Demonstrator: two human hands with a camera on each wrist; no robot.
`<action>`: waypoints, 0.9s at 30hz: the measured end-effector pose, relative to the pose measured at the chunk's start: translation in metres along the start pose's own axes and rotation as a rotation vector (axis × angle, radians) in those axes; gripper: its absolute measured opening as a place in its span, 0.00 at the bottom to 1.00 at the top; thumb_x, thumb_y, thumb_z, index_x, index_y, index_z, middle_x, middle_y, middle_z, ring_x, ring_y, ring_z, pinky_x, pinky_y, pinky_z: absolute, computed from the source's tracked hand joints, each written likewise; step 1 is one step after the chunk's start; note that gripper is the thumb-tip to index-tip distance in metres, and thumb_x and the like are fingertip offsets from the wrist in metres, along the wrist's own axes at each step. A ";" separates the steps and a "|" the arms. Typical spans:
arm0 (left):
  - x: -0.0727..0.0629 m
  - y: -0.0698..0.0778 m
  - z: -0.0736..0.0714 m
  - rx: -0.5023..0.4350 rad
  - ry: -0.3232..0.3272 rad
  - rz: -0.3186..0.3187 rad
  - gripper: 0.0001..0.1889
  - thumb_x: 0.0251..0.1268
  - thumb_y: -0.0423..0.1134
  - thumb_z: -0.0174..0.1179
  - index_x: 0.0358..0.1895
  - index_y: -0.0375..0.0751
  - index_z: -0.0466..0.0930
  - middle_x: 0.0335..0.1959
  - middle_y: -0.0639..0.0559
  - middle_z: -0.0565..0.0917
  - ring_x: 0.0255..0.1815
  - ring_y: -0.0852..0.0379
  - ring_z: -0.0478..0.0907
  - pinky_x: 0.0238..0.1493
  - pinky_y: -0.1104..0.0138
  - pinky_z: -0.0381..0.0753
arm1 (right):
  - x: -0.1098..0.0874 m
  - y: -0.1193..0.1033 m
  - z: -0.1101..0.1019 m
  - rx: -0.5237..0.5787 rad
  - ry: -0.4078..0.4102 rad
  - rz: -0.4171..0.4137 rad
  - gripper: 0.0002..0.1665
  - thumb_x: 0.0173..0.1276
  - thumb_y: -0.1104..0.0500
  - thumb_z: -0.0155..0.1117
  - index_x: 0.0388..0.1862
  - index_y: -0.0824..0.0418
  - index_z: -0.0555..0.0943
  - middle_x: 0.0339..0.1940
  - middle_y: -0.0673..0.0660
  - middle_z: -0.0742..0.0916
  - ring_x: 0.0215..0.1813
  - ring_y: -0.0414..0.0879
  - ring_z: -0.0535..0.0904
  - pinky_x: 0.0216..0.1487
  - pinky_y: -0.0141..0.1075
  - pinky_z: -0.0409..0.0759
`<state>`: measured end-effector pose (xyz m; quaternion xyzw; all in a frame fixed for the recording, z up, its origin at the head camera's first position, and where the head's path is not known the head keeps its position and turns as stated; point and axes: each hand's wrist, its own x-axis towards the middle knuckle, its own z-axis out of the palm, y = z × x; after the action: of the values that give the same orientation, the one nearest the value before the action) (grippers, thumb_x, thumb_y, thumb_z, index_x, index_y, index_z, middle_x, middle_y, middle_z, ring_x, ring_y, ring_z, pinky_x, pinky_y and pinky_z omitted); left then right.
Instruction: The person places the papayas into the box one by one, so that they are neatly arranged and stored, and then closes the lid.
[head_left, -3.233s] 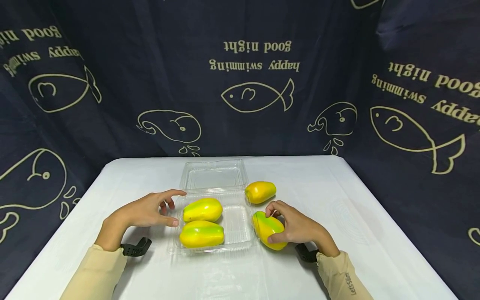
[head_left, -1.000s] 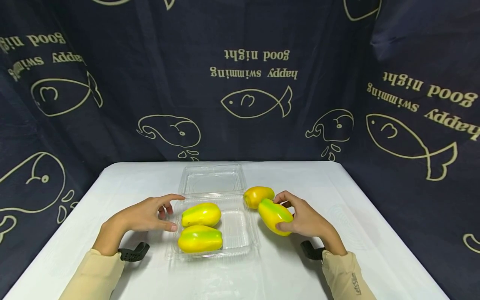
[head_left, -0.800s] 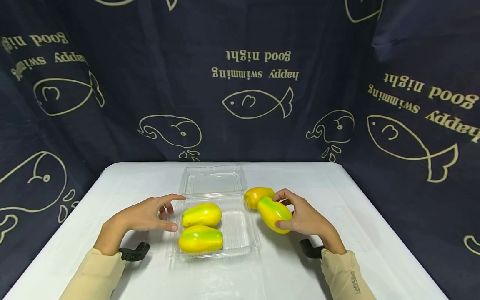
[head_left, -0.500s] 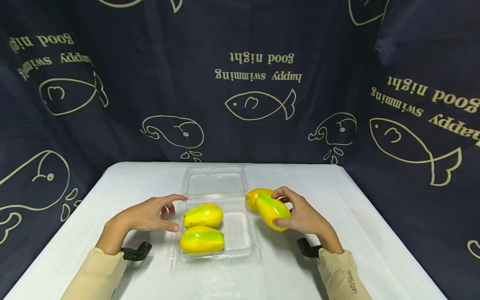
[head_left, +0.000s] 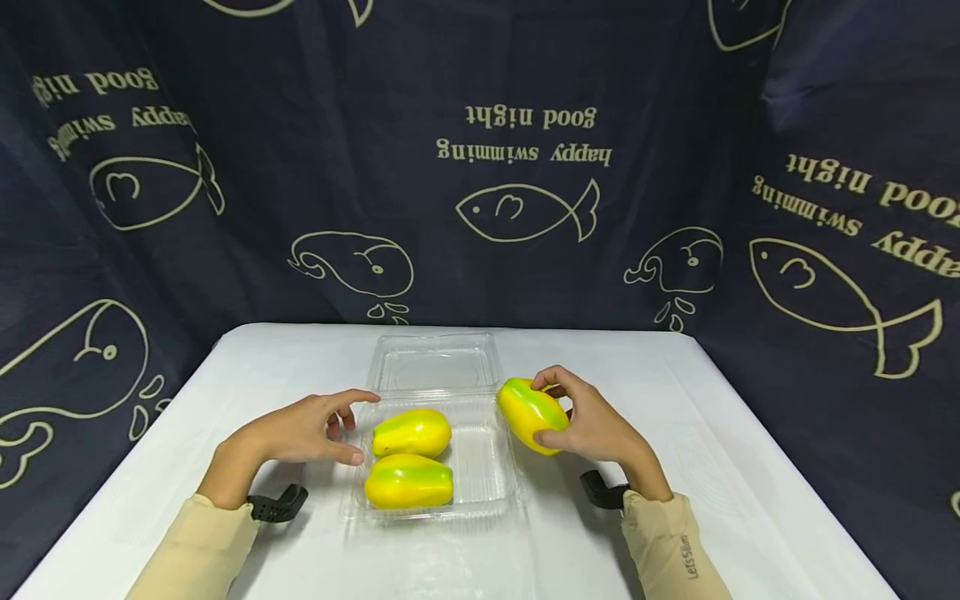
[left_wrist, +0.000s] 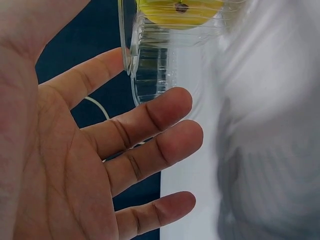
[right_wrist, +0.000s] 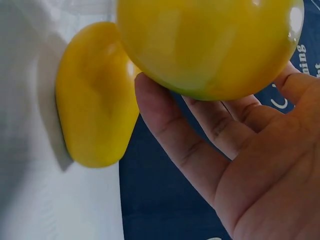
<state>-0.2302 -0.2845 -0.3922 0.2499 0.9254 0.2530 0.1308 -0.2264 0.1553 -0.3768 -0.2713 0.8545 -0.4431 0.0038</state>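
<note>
My right hand (head_left: 592, 421) grips a yellow-green papaya (head_left: 528, 417), thumb on the near side and fingers on the far side. It is raised at the right rim of a clear plastic clamshell box (head_left: 480, 471). Inside the box, two papayas lie one behind the other on the left: a rear papaya (head_left: 412, 432) and a front papaya (head_left: 409, 482). Another papaya (right_wrist: 95, 100) lies on the table in the right wrist view; in the head view the held one hides it. My left hand (head_left: 303, 429) stays at the box's left rim, fingers spread, fingertips right at the edge.
The box's hinged lid (head_left: 435, 367) lies flat behind its base. A white cloth covers the table (head_left: 300, 558). Dark blue curtains (head_left: 525, 275) with fish and whale drawings stand behind and on both sides.
My right hand has lifted the papaya from beside the box and carried it back and then left, toward the rim, covering the papaya behind. My left hand has kept its place.
</note>
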 end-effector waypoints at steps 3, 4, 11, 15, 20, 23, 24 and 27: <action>0.000 -0.001 0.000 0.006 0.002 -0.001 0.46 0.52 0.64 0.72 0.74 0.56 0.63 0.46 0.49 0.81 0.40 0.55 0.77 0.38 0.65 0.75 | 0.004 -0.002 0.003 -0.004 0.015 -0.004 0.33 0.49 0.63 0.75 0.54 0.47 0.73 0.54 0.51 0.81 0.56 0.54 0.76 0.39 0.40 0.84; 0.000 -0.001 0.000 0.007 0.004 -0.001 0.46 0.52 0.64 0.72 0.74 0.56 0.63 0.46 0.49 0.81 0.40 0.55 0.77 0.38 0.65 0.75 | 0.005 -0.003 0.004 -0.005 0.022 -0.004 0.33 0.49 0.62 0.75 0.54 0.46 0.73 0.54 0.51 0.81 0.56 0.53 0.77 0.39 0.40 0.84; 0.000 -0.001 0.001 0.006 0.005 -0.001 0.45 0.53 0.63 0.72 0.74 0.59 0.63 0.46 0.49 0.81 0.39 0.56 0.76 0.37 0.65 0.75 | 0.015 -0.007 0.008 0.009 0.032 -0.030 0.33 0.50 0.62 0.75 0.54 0.47 0.73 0.55 0.52 0.81 0.57 0.54 0.78 0.41 0.40 0.84; -0.001 -0.001 0.001 0.002 0.002 -0.007 0.45 0.53 0.62 0.72 0.74 0.57 0.63 0.46 0.48 0.81 0.40 0.55 0.77 0.37 0.65 0.75 | 0.021 -0.006 0.010 0.024 0.016 -0.040 0.32 0.51 0.61 0.75 0.55 0.49 0.73 0.55 0.53 0.81 0.57 0.56 0.79 0.42 0.41 0.83; -0.001 -0.001 0.000 -0.005 0.000 -0.021 0.45 0.54 0.60 0.72 0.74 0.56 0.63 0.46 0.49 0.81 0.39 0.56 0.76 0.37 0.65 0.75 | 0.028 -0.008 0.013 0.031 0.010 -0.062 0.33 0.51 0.62 0.75 0.55 0.49 0.73 0.55 0.53 0.81 0.58 0.56 0.79 0.43 0.41 0.83; -0.002 0.000 0.001 -0.011 0.000 -0.024 0.45 0.53 0.61 0.72 0.75 0.56 0.63 0.46 0.50 0.80 0.39 0.57 0.76 0.37 0.65 0.75 | 0.031 -0.008 0.014 0.038 0.016 -0.074 0.33 0.50 0.62 0.76 0.55 0.49 0.73 0.56 0.52 0.81 0.59 0.56 0.78 0.45 0.42 0.83; -0.002 0.000 0.001 -0.012 0.000 -0.022 0.45 0.53 0.61 0.72 0.74 0.55 0.63 0.46 0.50 0.80 0.39 0.57 0.76 0.37 0.65 0.75 | 0.033 -0.008 0.014 0.039 0.017 -0.078 0.34 0.50 0.62 0.76 0.55 0.49 0.73 0.56 0.52 0.80 0.59 0.56 0.78 0.45 0.42 0.83; -0.002 0.001 0.002 -0.014 0.001 -0.021 0.46 0.53 0.62 0.72 0.75 0.55 0.63 0.46 0.50 0.81 0.39 0.57 0.76 0.37 0.66 0.75 | 0.037 -0.007 0.016 0.040 0.019 -0.090 0.34 0.49 0.63 0.77 0.55 0.49 0.73 0.57 0.52 0.80 0.60 0.56 0.77 0.46 0.43 0.83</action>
<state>-0.2277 -0.2841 -0.3929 0.2392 0.9262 0.2583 0.1349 -0.2507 0.1235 -0.3726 -0.3049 0.8324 -0.4625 -0.0188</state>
